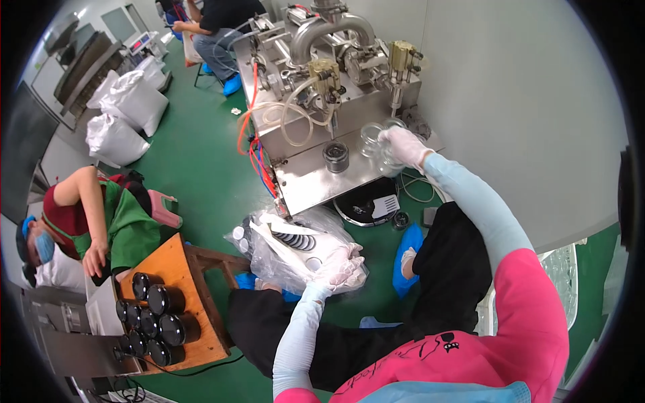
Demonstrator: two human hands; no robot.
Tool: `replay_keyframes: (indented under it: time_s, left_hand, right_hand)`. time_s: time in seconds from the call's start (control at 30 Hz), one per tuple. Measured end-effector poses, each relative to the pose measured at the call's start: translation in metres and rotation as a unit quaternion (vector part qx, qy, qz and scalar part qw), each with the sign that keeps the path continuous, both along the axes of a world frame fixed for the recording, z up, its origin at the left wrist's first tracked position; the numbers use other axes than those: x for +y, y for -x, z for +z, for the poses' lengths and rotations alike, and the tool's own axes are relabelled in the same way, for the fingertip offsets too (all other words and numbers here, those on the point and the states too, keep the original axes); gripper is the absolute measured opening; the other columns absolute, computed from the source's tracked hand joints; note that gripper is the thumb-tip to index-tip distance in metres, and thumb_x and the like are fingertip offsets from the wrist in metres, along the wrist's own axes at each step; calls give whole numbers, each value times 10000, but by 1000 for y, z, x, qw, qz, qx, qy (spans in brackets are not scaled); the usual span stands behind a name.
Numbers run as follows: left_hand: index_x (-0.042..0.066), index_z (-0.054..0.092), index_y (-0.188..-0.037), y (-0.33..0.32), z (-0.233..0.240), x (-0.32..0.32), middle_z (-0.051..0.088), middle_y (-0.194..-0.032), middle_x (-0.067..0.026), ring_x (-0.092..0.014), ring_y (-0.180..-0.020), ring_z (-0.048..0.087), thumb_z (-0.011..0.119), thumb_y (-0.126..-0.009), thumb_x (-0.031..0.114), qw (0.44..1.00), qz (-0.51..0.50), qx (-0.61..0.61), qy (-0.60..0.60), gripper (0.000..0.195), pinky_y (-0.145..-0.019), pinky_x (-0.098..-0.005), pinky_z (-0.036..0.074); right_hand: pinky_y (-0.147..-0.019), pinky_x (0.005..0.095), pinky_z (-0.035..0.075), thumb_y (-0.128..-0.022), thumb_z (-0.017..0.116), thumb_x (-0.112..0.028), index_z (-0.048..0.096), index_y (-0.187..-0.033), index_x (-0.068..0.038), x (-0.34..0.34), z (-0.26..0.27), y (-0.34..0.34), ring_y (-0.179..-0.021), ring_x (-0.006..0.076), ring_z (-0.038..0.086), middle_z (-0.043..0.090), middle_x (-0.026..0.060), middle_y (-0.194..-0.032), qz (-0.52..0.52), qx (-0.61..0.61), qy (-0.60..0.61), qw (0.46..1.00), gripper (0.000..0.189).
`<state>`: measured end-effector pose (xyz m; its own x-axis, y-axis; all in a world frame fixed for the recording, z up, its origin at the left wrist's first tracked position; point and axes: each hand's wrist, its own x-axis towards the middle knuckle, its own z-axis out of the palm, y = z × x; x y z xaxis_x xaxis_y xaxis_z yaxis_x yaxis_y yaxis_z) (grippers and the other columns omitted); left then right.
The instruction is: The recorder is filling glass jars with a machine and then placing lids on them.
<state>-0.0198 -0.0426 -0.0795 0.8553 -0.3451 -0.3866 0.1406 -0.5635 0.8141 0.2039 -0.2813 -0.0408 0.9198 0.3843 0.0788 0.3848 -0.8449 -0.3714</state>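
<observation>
My gloved right hand [404,146] reaches over several clear glass jars [371,141] at the right of the steel machine's shelf; its fingers touch a jar, and whether they grip it is hidden. A jar with dark contents [336,156] stands on the shelf under a filling nozzle [332,123]. A second nozzle [395,101] points down behind the clear jars. My gloved left hand [340,269] is over an opened plastic bag [267,257] low before me, its fingers partly curled. A row of dark round discs with pale rims [297,241] lies in the bag beside it.
Black-lidded jars [166,299] stand on a wooden table [206,322] at left, by a co-worker in a green apron [121,221]. A round black container [365,206] sits beneath the shelf. Hoses [256,166] run down the machine's left side. White sacks [133,101] and another person [221,35] are farther off.
</observation>
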Motion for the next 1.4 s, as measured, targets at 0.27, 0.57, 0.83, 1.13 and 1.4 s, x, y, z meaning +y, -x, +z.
replay_keyframes:
  time_s: [0.27, 0.57, 0.83, 1.13, 1.4]
  left_hand:
    - [-22, 562, -1186, -3, 7, 1, 641, -1053, -188, -272, -1006, 607, 569, -882, 246, 996, 34, -22, 76, 406, -893, -337, 449]
    - [-9, 515, -1248, 0, -11, 5, 608, -1112, -183, -287, -1048, 587, 568, -873, 196, 999, -28, 0, 42, 431, -926, -349, 444]
    - [-13, 516, -1252, 0, -38, 20, 593, -1182, -210, -289, -1113, 573, 571, -872, 204, 999, -27, 17, -32, 441, -945, -352, 444]
    - [0, 598, -1129, -31, -215, 68, 592, -1158, -218, -333, -1103, 560, 511, -837, 223, 930, -14, 126, -345, 378, -964, -398, 420]
    - [119, 653, -1103, -5, -275, 52, 587, -1231, -136, -257, -1131, 551, 528, -843, 259, 866, -66, 114, -483, 321, -956, -380, 399]
  right_hand:
    - [-850, 442, 474, -767, 507, -23, 657, -997, -122, 12, -55, -55, -974, 395, 595, 546, 219, -1056, -30, -37, 67, 997, 292]
    - [-1068, 438, 321, -714, 572, -5, 552, -1277, -183, 11, -26, -42, -1293, 376, 388, 292, 188, -1474, -43, 71, 46, 995, 590]
    - [-950, 392, 449, -748, 611, -25, 595, -1148, -55, -5, 31, 52, -1099, 350, 553, 566, 176, -1212, 179, -25, -69, 981, 402]
    - [-816, 390, 502, -839, 588, -203, 615, -1130, -74, 6, -41, 121, -934, 332, 616, 637, 173, -1001, 315, 192, -107, 923, 320]
    - [-676, 433, 513, -826, 599, -188, 625, -1044, -57, -17, -50, 137, -746, 354, 629, 622, 156, -840, 342, 199, 8, 918, 256]
